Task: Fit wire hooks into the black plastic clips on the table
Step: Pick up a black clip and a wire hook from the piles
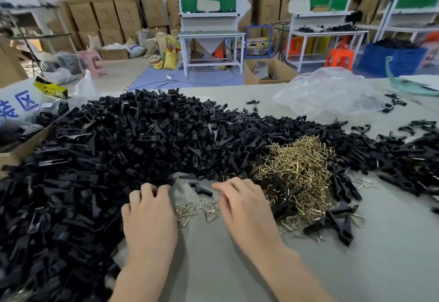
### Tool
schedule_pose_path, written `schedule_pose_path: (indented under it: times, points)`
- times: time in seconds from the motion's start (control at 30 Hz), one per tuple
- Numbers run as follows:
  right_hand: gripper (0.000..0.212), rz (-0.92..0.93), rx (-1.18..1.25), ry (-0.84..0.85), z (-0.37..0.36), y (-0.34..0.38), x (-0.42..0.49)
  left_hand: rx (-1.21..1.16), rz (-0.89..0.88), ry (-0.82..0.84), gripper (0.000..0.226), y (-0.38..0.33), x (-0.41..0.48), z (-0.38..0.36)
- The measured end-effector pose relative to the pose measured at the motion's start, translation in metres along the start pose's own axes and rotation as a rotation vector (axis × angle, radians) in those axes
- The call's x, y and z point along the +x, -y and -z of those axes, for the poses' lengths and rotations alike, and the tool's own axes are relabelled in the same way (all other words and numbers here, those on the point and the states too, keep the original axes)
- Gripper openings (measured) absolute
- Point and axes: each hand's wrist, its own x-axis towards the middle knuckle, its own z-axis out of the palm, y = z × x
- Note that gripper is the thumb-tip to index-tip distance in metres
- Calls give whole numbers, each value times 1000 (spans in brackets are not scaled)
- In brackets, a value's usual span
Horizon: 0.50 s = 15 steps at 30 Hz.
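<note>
A huge heap of black plastic clips (pixel 133 140) covers the left and middle of the grey table (pixel 237 266). A mound of brass-coloured wire hooks (pixel 299 166) lies to the right of centre, with a few loose hooks (pixel 197 211) between my hands. One single black clip (pixel 202 189) lies on the bare table just ahead of them. My left hand (pixel 149 214) rests palm down at the heap's edge, fingertips curled onto the clips. My right hand (pixel 242 204) lies palm down beside the hook mound, fingers loosely bent, nothing visibly held.
More black clips (pixel 403 157) spread across the right side, some with hooks fitted (pixel 342 225). A crumpled clear plastic bag (pixel 327 90) sits at the back right. A cardboard box (pixel 21 145) stands at the left edge. Workbenches and stacked cartons fill the room behind.
</note>
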Motion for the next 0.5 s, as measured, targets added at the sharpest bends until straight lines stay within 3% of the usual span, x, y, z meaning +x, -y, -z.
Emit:
schedule_pose_path:
  times: [0.2,0.37,0.5]
  points:
    - [36,-143,-43,208,-23,20,25,44,16,4,43,0,1,-2]
    - [21,-175,-104,267,-34,20,29,10,74,18,43,2,2,1]
    - [21,-217,163,232,-20,16,24,-127,3,-49,40,1,2,3]
